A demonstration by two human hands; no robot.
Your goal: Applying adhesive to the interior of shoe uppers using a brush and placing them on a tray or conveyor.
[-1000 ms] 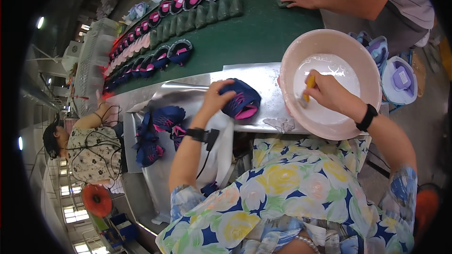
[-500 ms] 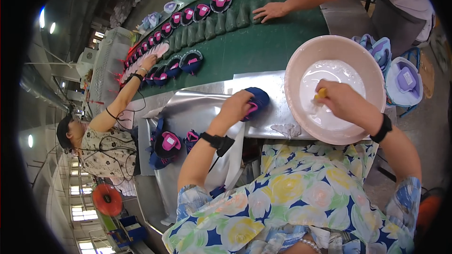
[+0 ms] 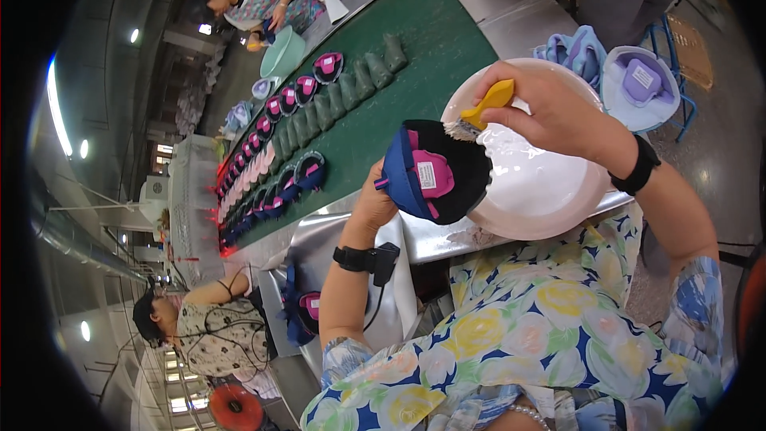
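Note:
My left hand is wrapped round a navy shoe upper with a pink lining, a white label and a black underside. The upper is held up at the left side of a pale pink basin of milky white liquid. In my right hand is a yellow-handled brush, pinched between thumb and fingers. Its wet, pale bristles meet the upper's black edge at the top.
On the green conveyor belt stand rows of dark green shoe lasts and more uppers. Lilac uppers sit right of the basin. One co-worker is at the left, another across the belt.
My left hand has lifted the upper and turned its inside into view. My right hand has raised the brush out of the basin to the upper's edge. The head view has shifted.

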